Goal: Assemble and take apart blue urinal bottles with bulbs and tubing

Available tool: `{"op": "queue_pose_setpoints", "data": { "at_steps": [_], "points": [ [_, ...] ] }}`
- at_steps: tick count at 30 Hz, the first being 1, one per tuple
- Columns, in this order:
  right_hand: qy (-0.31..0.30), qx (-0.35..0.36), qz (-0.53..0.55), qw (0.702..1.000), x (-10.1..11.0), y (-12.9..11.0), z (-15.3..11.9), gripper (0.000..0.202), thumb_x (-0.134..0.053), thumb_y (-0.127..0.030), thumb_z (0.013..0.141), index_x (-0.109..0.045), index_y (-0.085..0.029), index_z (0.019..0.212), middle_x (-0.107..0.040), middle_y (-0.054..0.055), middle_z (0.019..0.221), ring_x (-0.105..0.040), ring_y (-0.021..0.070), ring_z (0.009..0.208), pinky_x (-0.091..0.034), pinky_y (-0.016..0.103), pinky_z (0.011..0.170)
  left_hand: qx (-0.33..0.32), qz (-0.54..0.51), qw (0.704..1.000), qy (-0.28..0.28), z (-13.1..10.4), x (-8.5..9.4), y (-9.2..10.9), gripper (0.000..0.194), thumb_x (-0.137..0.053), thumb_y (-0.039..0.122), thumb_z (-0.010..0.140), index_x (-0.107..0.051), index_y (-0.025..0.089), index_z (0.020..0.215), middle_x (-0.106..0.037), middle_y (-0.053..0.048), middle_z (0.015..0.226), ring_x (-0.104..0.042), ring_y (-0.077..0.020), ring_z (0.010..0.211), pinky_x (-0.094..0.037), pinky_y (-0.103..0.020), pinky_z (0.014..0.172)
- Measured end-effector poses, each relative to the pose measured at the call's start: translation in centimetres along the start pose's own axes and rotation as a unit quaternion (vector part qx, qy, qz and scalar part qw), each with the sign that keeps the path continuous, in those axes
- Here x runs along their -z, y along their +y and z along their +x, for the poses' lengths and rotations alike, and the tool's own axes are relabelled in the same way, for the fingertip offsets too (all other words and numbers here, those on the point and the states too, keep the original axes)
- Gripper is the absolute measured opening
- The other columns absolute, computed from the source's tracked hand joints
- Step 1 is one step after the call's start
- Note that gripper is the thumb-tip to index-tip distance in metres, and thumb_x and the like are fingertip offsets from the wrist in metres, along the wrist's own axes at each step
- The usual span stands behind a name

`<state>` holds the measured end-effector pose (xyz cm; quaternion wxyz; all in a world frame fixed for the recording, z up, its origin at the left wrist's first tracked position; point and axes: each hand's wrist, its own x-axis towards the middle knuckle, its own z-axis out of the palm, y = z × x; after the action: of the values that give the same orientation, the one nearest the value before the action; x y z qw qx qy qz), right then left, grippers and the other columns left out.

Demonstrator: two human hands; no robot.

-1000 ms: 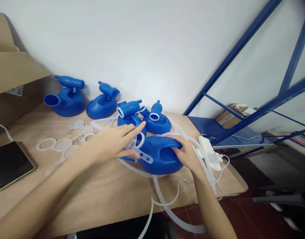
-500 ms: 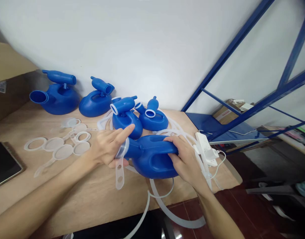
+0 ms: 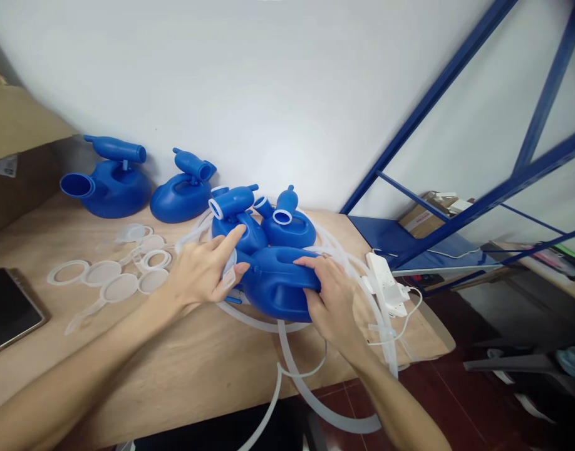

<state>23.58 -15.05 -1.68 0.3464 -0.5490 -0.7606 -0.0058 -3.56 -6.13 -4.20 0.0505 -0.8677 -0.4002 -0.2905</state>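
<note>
A blue plastic bottle [image 3: 280, 291] lies over the wooden table, its neck pointing left. My right hand [image 3: 332, 294] is wrapped round the bottle's handle. At the neck, my left hand [image 3: 205, 269] grips a translucent cap [image 3: 228, 266], with the index finger stretched forward and the thumb against the cap's strap. Behind the held bottle stand two more blue bottles [image 3: 292, 230] with white-rimmed openings. Translucent caps [image 3: 121, 287] and a white ring [image 3: 67, 272] lie left of my left hand.
Two further blue bottles [image 3: 118, 191] stand by the wall, near a cardboard box [image 3: 24, 125]. A phone [image 3: 12, 310] lies at the left. Clear tubing [image 3: 310, 401] hangs over the front edge. A power strip [image 3: 386, 285] and blue rack [image 3: 438, 94] are at the right.
The held bottle and my right hand have moved slightly left and up. My left thumb has come round the cap's strap, which hung down before and is now mostly hidden.
</note>
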Motion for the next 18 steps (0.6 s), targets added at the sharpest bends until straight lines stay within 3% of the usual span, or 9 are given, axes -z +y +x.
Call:
{"op": "queue_pose_setpoints", "data": {
  "at_steps": [5, 9, 14, 18],
  "points": [
    [0.001, -0.004, 0.007, 1.000, -0.9, 0.9, -0.3, 0.054, -0.048, -0.002, 0.078, -0.065, -0.029, 0.121, -0.077, 0.004, 0.117, -0.068, 0.0304, 0.110, -0.046, 0.051, 0.104, 0.074, 0.012, 0.995, -0.071, 0.8, -0.2, 1.9, 0.072, -0.037, 0.063, 0.103, -0.049, 0.016, 0.155, -0.077, -0.015, 0.097, -0.073, -0.0328, 0.076, -0.052, -0.039, 0.065],
    [-0.033, -0.009, 0.029, 0.999, -0.4, 2.7, -0.1, 0.053, -0.049, -0.003, 0.078, -0.066, -0.027, 0.122, -0.077, 0.005, 0.123, -0.068, 0.0297, 0.115, -0.049, 0.050, 0.104, 0.065, -0.015, 0.994, -0.086, 1.1, 0.7, 3.0, 0.080, -0.048, 0.064, 0.101, -0.036, 0.020, 0.166, -0.077, -0.011, 0.099, -0.073, -0.0291, 0.070, -0.051, -0.034, 0.062],
    [-0.161, 0.066, 0.021, 0.985, 1.4, 5.3, 0.7, 0.052, -0.052, -0.008, 0.090, -0.061, -0.024, 0.138, -0.072, 0.010, 0.139, -0.064, 0.0300, 0.127, -0.044, 0.054, 0.112, -0.110, -0.099, 0.988, 0.035, 0.5, 0.4, 2.4, 0.088, -0.062, 0.059, 0.098, -0.022, 0.025, 0.169, -0.076, -0.006, 0.104, -0.070, -0.0198, 0.067, -0.053, -0.028, 0.059],
    [-0.222, 0.112, 0.043, 0.968, 1.4, 7.1, 1.8, 0.036, -0.059, -0.038, 0.101, -0.067, -0.021, 0.132, -0.076, 0.014, 0.126, -0.067, 0.0319, 0.112, -0.048, 0.054, 0.103, -0.208, -0.068, 0.961, 0.169, 0.1, -1.8, 1.8, 0.096, -0.064, 0.068, 0.096, -0.023, 0.021, 0.169, -0.078, -0.007, 0.098, -0.073, -0.0207, 0.068, -0.058, -0.030, 0.058]
  ]
}}
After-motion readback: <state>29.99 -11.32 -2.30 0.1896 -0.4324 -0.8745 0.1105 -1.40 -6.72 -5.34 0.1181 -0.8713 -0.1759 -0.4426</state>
